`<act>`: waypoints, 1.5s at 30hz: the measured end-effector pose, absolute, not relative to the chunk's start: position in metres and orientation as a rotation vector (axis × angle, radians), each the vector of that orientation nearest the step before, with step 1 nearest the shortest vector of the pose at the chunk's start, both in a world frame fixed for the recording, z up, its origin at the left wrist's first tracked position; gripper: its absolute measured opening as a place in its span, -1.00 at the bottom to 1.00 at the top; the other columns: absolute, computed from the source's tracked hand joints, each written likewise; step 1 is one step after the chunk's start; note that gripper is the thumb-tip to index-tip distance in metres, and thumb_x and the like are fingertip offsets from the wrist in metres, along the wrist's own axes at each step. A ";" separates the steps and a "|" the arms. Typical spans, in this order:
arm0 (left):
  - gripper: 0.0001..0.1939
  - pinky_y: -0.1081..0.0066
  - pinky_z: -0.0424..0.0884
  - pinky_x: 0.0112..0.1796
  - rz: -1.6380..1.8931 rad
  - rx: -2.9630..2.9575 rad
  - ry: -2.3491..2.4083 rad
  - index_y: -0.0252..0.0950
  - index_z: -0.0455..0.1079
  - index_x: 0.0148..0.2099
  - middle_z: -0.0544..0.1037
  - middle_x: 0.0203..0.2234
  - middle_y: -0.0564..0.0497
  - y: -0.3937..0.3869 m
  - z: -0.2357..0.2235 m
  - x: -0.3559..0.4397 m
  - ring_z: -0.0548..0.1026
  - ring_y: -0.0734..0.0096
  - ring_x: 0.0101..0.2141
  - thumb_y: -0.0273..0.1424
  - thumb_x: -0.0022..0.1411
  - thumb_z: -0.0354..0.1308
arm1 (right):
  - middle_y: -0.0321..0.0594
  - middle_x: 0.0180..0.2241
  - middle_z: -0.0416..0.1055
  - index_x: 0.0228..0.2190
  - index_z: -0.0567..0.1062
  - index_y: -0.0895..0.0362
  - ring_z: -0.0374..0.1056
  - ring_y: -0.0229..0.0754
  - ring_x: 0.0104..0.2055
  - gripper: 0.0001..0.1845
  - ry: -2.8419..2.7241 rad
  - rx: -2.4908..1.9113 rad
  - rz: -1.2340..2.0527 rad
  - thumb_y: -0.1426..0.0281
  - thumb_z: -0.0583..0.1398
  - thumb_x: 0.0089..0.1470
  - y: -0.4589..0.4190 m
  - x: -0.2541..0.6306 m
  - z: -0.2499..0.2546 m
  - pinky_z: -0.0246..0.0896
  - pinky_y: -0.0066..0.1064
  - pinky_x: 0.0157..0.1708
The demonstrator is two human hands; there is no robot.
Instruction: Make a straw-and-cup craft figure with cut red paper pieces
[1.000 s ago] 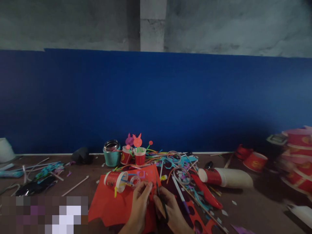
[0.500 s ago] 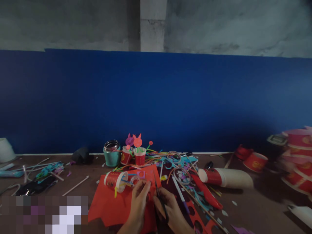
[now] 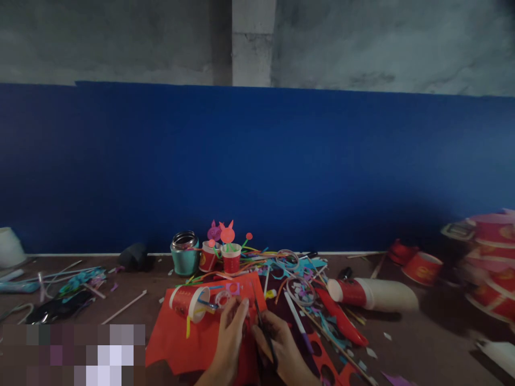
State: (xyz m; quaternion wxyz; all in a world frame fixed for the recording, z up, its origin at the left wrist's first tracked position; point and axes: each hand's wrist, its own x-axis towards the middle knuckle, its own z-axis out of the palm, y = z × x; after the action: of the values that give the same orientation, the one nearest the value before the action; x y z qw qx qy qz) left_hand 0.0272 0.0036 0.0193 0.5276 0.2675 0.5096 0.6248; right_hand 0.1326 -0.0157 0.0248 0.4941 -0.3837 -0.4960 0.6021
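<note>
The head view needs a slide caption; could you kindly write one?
Left hand over red paper, right hand holding scissors, at a cluttered table.

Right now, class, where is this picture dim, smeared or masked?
In the head view: light dim overall; the blue wall darkens toward its lower right; stacked red cups at the right edge look smeared; coarse pixels mask the lower-left corner; the scissors look dark.

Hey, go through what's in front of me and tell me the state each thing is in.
Scissors: in the right hand; blades open or shut, unclear.
Right hand: grip closed on the scissors.
Left hand: fingers curled; grip contents unclear.
Red paper sheet: spread on the table.
Nearest red paper cup: on its side.
Turquoise jar: upright, open.
</note>
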 end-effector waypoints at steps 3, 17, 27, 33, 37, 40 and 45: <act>-0.64 0.45 0.32 -0.37 1.479 0.704 1.205 -0.29 0.43 -0.42 0.49 -0.48 0.01 0.003 0.018 0.028 0.44 0.31 -0.37 -0.17 -0.28 0.33 | -0.43 -0.69 0.18 -0.57 0.34 0.17 0.06 -0.40 -0.64 -0.60 -1.215 -0.922 1.456 0.13 0.31 -0.26 -0.016 0.133 0.029 -0.03 -0.58 -0.66; -0.66 0.43 0.32 -0.34 1.486 0.787 1.166 -0.29 0.42 -0.50 0.45 -0.55 0.06 0.010 0.012 0.026 0.40 0.36 -0.42 -0.15 -0.30 0.33 | -0.47 -0.69 0.09 -0.58 0.31 0.19 -0.07 -0.46 -0.67 -0.62 -1.278 -1.018 1.423 0.15 0.28 -0.20 -0.014 0.138 0.031 -0.18 -0.60 -0.71; -0.62 0.42 0.32 -0.29 1.528 0.682 1.222 -0.29 0.44 -0.44 0.49 -0.47 0.04 0.012 0.010 0.025 0.43 0.31 -0.34 -0.20 -0.36 0.37 | -0.46 -0.68 0.14 -0.57 0.32 0.19 -0.05 -0.47 -0.68 -0.61 -1.260 -1.005 1.435 0.16 0.30 -0.23 -0.011 0.136 0.026 -0.18 -0.60 -0.72; -0.61 0.37 0.31 -0.20 1.548 0.582 1.235 -0.29 0.45 -0.41 0.51 -0.41 0.02 0.010 0.013 0.024 0.44 0.26 -0.26 -0.28 -0.39 0.40 | -0.49 -0.74 0.10 -0.58 0.31 0.18 -0.08 -0.48 -0.73 -0.56 -1.216 -1.026 1.482 0.11 0.33 -0.31 -0.012 0.134 0.026 -0.21 -0.59 -0.75; -0.64 0.35 0.31 -0.16 1.519 0.529 1.252 -0.25 0.45 -0.37 0.52 -0.32 -0.01 0.008 0.014 0.023 0.42 0.19 -0.16 -0.35 -0.33 0.39 | -0.50 -0.75 0.11 -0.59 0.31 0.17 -0.07 -0.48 -0.74 -0.54 -1.203 -1.033 1.470 0.07 0.32 -0.34 -0.012 0.133 0.024 -0.20 -0.59 -0.75; -0.65 0.38 0.29 -0.13 1.495 0.526 1.272 -0.23 0.46 -0.35 0.52 -0.25 -0.02 0.008 0.011 0.024 0.38 0.18 -0.08 -0.39 -0.31 0.38 | -0.50 -0.76 0.11 -0.60 0.29 0.16 -0.05 -0.47 -0.74 -0.54 -1.209 -1.019 1.479 0.08 0.32 -0.34 -0.012 0.133 0.025 -0.16 -0.59 -0.75; -0.65 0.36 0.29 -0.14 1.447 0.658 1.252 -0.25 0.47 -0.37 0.54 -0.30 -0.02 0.010 0.007 0.024 0.39 0.16 -0.12 -0.32 -0.33 0.39 | -0.46 -0.70 0.19 -0.55 0.31 0.17 0.04 -0.45 -0.70 -0.56 -1.240 -0.993 1.493 0.08 0.30 -0.29 -0.011 0.135 0.027 -0.08 -0.60 -0.72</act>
State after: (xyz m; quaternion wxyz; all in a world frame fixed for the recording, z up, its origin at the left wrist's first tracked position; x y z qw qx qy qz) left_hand 0.0239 0.0098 0.0069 0.5305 0.2755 0.5246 0.6061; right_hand 0.1355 -0.0110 0.0266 0.4625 -0.4040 -0.5043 0.6071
